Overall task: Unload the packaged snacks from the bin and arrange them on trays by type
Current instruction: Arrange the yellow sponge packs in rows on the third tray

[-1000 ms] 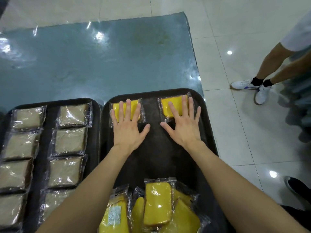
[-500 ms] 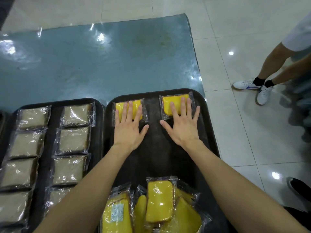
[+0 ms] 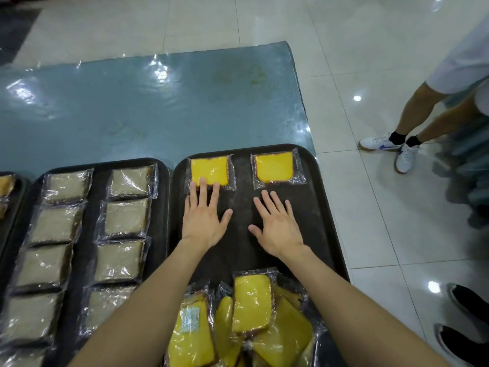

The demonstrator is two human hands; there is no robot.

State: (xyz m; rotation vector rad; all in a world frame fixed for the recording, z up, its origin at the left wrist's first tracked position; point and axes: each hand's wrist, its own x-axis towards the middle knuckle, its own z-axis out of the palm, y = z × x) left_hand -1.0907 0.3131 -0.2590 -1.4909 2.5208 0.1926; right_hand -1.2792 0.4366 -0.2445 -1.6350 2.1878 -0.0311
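Two glossy-wrapped square yellow cakes (image 3: 209, 171) on matte black tray (image 3: 321, 205)

Yellow snack pile (image 3: 251, 321) and bystander (image 3: 420, 112) partly beyond the edges.

Two hands, left hand (image 3: 202, 221) and right hand (image 3: 277, 229): both were bare, each showing four slender fingers and a thumb. Two forearms, left forearm (image 3: 148, 308) and right forearm (image 3: 344, 300): both were bare and smooth along their whole visible length, broadening toward the lower edge of the view. Clothing: whatever was worn above the forearms lay outside the view.
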